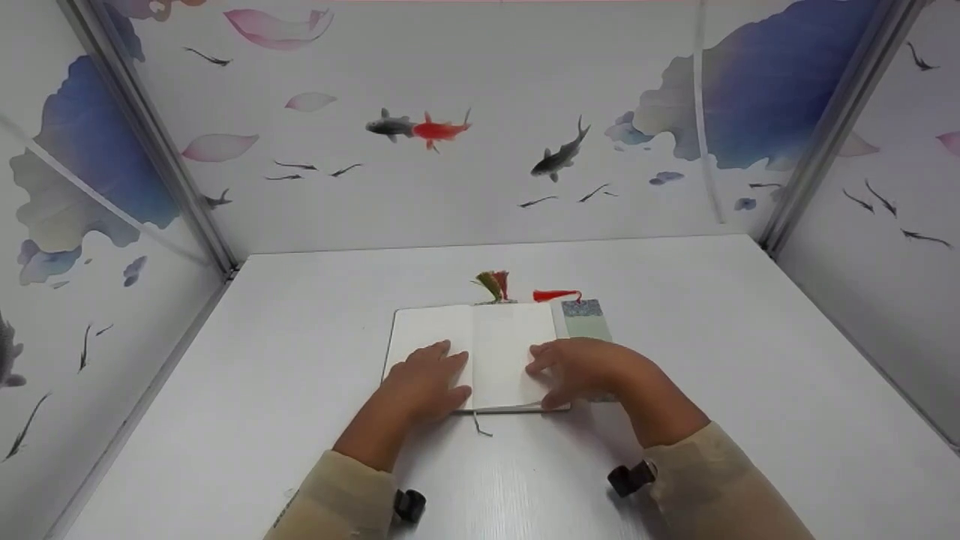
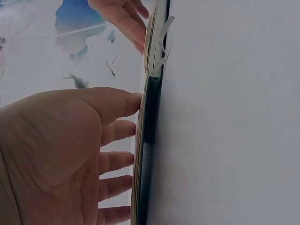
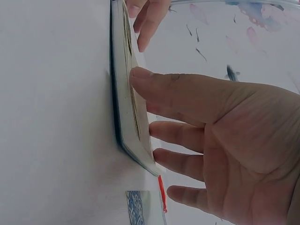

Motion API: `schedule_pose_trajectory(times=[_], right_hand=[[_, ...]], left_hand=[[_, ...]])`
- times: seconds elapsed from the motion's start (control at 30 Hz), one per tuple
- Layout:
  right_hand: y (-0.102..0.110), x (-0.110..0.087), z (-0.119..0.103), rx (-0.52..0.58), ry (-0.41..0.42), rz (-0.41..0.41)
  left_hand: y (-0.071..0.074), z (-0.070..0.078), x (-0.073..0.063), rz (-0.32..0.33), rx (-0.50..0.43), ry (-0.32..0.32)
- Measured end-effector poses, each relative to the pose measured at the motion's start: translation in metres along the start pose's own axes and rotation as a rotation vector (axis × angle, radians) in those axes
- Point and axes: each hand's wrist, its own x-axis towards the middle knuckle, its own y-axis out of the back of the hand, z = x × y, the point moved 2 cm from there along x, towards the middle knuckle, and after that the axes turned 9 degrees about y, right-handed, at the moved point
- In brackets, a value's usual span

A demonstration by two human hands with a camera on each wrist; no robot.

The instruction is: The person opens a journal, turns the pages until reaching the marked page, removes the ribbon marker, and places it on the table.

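Note:
An open notebook (image 1: 512, 330) with blank white pages lies flat on the table. My left hand (image 1: 424, 382) rests on its left page, fingers spread and nearly straight. On the right page is my right hand (image 1: 592, 367), its fingertips touching the paper and its thumb at the lower edge of the pages. In the right wrist view the page edges (image 3: 133, 108) stand slightly apart near that thumb. A grey ribbon (image 1: 481, 427) hangs out at the spine. The dark cover (image 2: 152, 108) shows in the left wrist view.
A green and blue patterned bookmark (image 1: 589, 324) with a red tassel (image 1: 555, 295) lies at the notebook's right, partly under my right hand. Green and red tassels (image 1: 493, 285) stick out past its top edge. Printed panels (image 1: 480, 187) wall the white table (image 1: 300, 300).

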Motion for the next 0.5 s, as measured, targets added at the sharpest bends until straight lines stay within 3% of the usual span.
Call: schedule_pose_trajectory(times=[0.17, 0.5], right_hand=[[0.0030, 0.0008, 0.0025, 0.069, -0.044, 0.041], [0.0067, 0.0048, 0.0048, -0.009, 0.051, 0.117]], left_hand=[[-0.0001, -0.0006, 0.0004, 0.006, 0.006, -0.013], [0.0015, 0.0003, -0.0019, 0.033, -0.020, -0.033]])
